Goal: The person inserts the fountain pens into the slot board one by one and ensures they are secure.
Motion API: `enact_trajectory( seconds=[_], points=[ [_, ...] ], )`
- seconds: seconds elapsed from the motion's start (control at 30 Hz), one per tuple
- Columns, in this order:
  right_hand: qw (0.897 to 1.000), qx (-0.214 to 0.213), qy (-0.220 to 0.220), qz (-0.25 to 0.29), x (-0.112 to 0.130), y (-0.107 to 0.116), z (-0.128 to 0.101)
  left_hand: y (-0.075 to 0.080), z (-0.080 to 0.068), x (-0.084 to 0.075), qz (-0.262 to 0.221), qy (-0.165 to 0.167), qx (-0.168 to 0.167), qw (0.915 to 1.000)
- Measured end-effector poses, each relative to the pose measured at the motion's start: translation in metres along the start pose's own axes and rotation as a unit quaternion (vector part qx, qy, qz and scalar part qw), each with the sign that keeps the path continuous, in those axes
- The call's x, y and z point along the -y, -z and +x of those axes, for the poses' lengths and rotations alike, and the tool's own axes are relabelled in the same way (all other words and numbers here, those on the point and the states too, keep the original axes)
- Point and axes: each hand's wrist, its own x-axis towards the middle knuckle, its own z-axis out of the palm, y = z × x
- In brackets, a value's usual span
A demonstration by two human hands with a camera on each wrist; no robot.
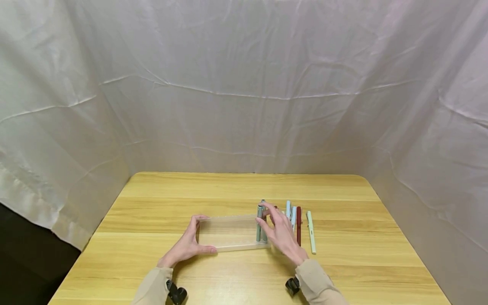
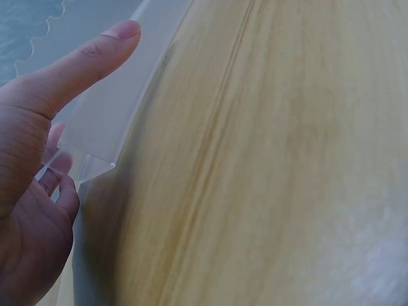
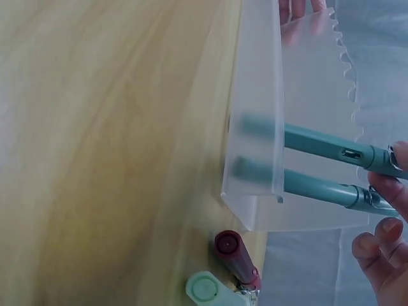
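A clear plastic pen holder (image 1: 232,231) with a scalloped back edge stands on the table. My left hand (image 1: 189,245) grips its left end, thumb (image 2: 95,60) along the front wall and fingers round the far side. At the right end, two teal pens lean against the back with their lower ends behind the front lip. My right hand (image 1: 280,233) pinches the left teal pen (image 1: 259,224) near its top, by the clip. The other teal pen (image 3: 319,186) is close beside it, near the same fingers.
To the right of the holder lie a dark red pen (image 1: 299,226), a pale green pen (image 1: 311,232) and light blue pens (image 1: 288,209), partly hidden by my right hand. A pale curtain (image 1: 244,106) hangs behind and beside the wooden table (image 1: 362,254).
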Motion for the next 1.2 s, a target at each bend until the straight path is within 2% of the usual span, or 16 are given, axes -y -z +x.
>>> enact_trajectory(
  seconds=[0.23,0.5,0.83,1.2],
  points=[
    [0.999,0.021,0.047,-0.006,-0.002,0.004,0.009,0.000,0.001,0.000,0.005,-0.002,-0.001,1.0000],
    [0.998,0.066,0.018,-0.017,-0.006,0.008,0.014,0.000,0.001,0.002,0.005,-0.006,-0.003,1.0000],
    [0.997,0.076,0.000,-0.027,-0.007,0.007,0.016,0.000,0.000,0.000,0.003,0.003,0.001,1.0000],
    [0.997,0.074,-0.010,-0.033,-0.009,0.004,0.017,0.000,0.000,0.000,-0.001,-0.003,0.000,1.0000]
  ],
)
